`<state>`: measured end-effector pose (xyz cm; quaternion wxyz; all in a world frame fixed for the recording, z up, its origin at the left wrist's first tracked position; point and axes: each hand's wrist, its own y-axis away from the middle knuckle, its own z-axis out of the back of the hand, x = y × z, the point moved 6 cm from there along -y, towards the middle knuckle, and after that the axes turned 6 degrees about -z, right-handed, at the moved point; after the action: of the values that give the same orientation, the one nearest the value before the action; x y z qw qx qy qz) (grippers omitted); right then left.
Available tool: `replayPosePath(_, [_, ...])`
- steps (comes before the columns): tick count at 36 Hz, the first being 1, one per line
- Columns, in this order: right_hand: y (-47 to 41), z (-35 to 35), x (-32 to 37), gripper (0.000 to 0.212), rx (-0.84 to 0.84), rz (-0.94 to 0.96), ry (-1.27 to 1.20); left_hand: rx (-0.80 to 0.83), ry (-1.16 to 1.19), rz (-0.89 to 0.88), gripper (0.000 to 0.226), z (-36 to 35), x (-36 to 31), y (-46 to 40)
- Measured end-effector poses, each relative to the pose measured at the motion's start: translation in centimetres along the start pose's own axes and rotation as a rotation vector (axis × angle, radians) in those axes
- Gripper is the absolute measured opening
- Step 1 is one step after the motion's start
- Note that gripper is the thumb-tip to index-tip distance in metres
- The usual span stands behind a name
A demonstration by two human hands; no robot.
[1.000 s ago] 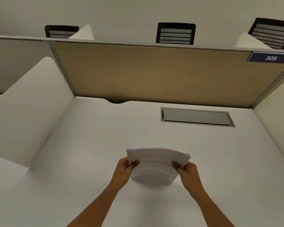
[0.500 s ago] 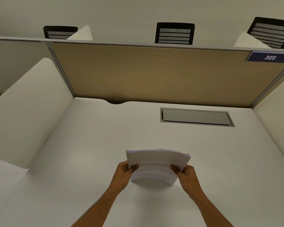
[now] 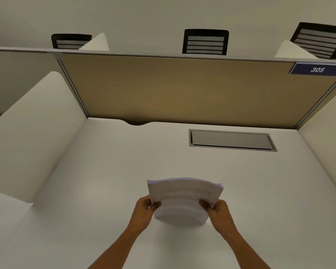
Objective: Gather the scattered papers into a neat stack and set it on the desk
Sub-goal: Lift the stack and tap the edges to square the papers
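A white side divider (image 3: 27,136) stands at the left edge of the desk (image 3: 85,210), well to the left of the stack of papers (image 3: 184,197). The left hand (image 3: 144,212) grips the stack's left edge, thumb curled over the front sheet and fingers hidden behind it. The stack stands on end, its lower edge at or just above the desk; contact cannot be told. Its sheets are gathered together and bow slightly, with faint lines of print across the front page. The right hand (image 3: 218,212) clamps the stack's right edge in the same way, thumb on the front.

Behind the stack, at the back of the desk, rises a tan panel (image 3: 182,90). A grey flap (image 3: 231,140) is set into the desk behind and to the right of the stack. A blue plate (image 3: 317,69) reading 305 sits on the panel's upper right corner. Three black chair backs (image 3: 205,42) show above the panel.
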<state>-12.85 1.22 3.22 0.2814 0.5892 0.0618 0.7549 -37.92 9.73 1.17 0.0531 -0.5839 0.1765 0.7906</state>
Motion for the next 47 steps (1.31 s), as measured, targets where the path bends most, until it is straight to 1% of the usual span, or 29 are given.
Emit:
replayPosePath(5, [-0.2,0.5,2.7,0.017,0.014,0.05,0.164,-0.069,0.011,-0.058,0.028,1.5,-2.0,-0.9])
replayPosePath(8, [-0.3,1.1,4.8,0.024,0.041,0.112,0.326,-0.121,0.042,-0.124,0.03,3.3,-4.1,-1.5])
replayPosePath(9, [-0.3,1.3,5.5,0.025,0.046,0.128,0.378,-0.127,0.057,-0.153,0.032,3.9,-4.7,-1.7])
replayPosePath(11, [-0.4,1.7,6.6,0.017,0.048,0.154,0.474,-0.11,0.039,-0.224,0.032,5.1,-6.1,-2.0])
replayPosePath(12, [-0.5,1.9,7.1,0.015,0.048,0.168,0.518,-0.094,0.001,-0.26,0.031,5.5,-6.7,-2.1])
replayPosePath(15, [-0.5,2.0,8.3,0.021,0.061,0.204,0.676,-0.015,-0.14,-0.331,0.034,6.1,-8.3,-2.4])
replayPosePath(19, [-0.2,1.7,9.1,0.025,0.075,0.21,0.871,0.148,-0.318,-0.389,0.037,4.7,-10.1,-2.1])
replayPosePath(21, [0.1,1.5,9.4,0.023,0.062,0.218,0.966,0.229,-0.357,-0.392,0.032,3.2,-10.6,-1.8])
replayPosePath(23, [0.4,1.1,9.7,0.021,0.048,0.239,1.043,0.281,-0.351,-0.385,0.019,1.7,-10.9,-1.5])
replayPosePath(24, [0.6,0.8,9.8,0.022,0.048,0.249,1.063,0.298,-0.334,-0.388,0.016,0.9,-11.1,-1.3])
replayPosePath(27, [1.1,0.1,10.1,0.023,0.059,0.265,1.084,0.337,-0.255,-0.407,0.024,-1.1,-11.9,-0.8])
replayPosePath(29, [1.3,0.1,10.2,0.023,0.053,0.269,1.087,0.325,-0.225,-0.422,0.027,-1.7,-12.2,-0.7])
replayPosePath(33, [1.7,0.5,10.0,0.027,0.04,0.257,1.087,0.295,-0.16,-0.482,0.024,-2.3,-12.3,-0.3])
replayPosePath(38, [1.9,0.6,9.7,0.026,0.054,0.243,1.114,0.308,-0.131,-0.508,0.026,-2.5,-12.7,0.0])
replayPosePath(44, [2.1,-0.1,9.7,0.029,0.056,0.261,1.126,0.283,-0.123,-0.476,0.029,-2.4,-12.2,-0.1])
replayPosePath(47, [2.1,-0.5,9.8,0.029,0.068,0.269,1.132,0.286,-0.095,-0.493,0.024,-2.3,-12.4,0.2])
